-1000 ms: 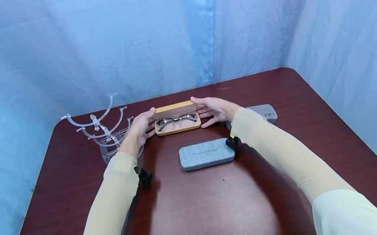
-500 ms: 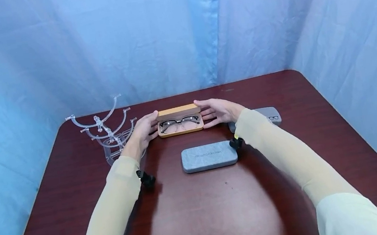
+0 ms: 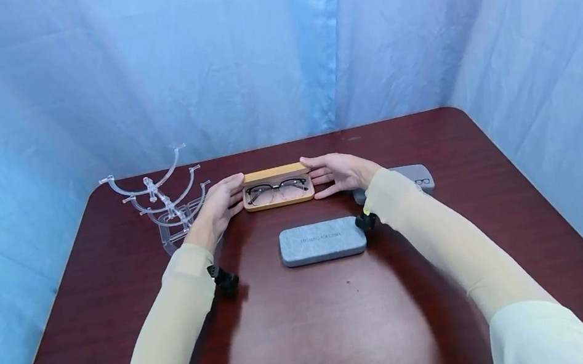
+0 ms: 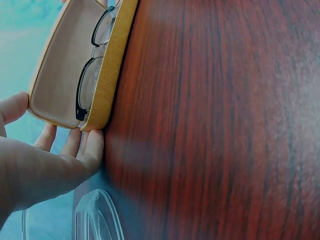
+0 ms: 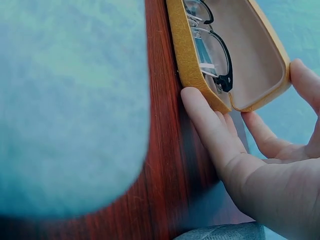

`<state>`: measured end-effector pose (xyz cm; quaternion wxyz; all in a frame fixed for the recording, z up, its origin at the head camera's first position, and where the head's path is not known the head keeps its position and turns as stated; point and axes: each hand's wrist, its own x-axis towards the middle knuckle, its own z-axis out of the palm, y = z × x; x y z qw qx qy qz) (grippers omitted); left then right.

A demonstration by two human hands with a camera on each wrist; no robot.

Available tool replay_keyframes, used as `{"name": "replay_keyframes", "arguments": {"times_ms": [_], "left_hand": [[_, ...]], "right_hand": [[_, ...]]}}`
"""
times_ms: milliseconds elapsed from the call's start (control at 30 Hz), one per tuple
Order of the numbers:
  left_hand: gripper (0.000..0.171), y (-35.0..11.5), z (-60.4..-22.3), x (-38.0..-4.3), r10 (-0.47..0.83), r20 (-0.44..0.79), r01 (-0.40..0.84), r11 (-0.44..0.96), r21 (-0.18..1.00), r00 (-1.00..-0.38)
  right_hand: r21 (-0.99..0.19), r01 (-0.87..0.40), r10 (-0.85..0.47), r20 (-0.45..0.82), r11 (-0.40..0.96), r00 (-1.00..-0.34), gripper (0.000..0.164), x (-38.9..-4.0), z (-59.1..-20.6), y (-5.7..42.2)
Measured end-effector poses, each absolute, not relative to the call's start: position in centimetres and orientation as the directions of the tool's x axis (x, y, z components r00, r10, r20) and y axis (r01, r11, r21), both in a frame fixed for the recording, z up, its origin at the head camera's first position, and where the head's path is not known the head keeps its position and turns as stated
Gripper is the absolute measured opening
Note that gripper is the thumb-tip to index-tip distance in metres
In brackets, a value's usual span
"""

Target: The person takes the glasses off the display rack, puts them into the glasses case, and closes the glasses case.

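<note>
A yellow glasses case [image 3: 280,203] lies with its lid [image 3: 274,172] raised near the table's far edge. Inside it rests a pair of black half-rim glasses [image 3: 277,191] on a pale lining. My left hand [image 3: 221,204] holds the left end, thumb at the lid's edge and fingertips against the end of the base and hinge. At the right end, my right hand [image 3: 343,171] holds the case likewise, its thumb [image 5: 303,80] on the lid and a finger [image 5: 197,102] against the base. The wrist views show the glasses only in part.
Closer to me lies a closed grey-blue glasses case [image 3: 322,241]. Another grey case [image 3: 411,176] with a glasses print sits partly behind the right forearm. A clear plastic display stand [image 3: 160,203] with curved arms stands left of my left hand. Blue curtains surround the table [image 3: 323,327].
The yellow case's lid has tipped slightly forward and lower over the glasses, with both thumbs moving along with it. The view has shifted a little. The other cases and the stand stay put.
</note>
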<state>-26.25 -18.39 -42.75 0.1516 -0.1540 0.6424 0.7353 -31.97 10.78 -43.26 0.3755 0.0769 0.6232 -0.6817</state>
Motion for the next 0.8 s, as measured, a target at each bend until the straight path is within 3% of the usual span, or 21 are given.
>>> {"name": "replay_keyframes", "arguments": {"times_ms": [433, 800], "left_hand": [[0.054, -18.43, -43.04, -26.17, 0.056, -0.423, -0.425, -0.194, 0.884, -0.904], [0.063, -18.81, -43.22, -26.19, 0.069, -0.442, -0.445, -0.233, 0.864, -0.894]], "right_hand": [[-0.814, 0.575, -0.395, -0.557, 0.084, -0.731, 0.092, -31.93, -43.70, 10.96], [-0.811, 0.577, -0.404, -0.562, 0.099, -0.721, 0.080, -31.91, -43.79, 10.82]]}}
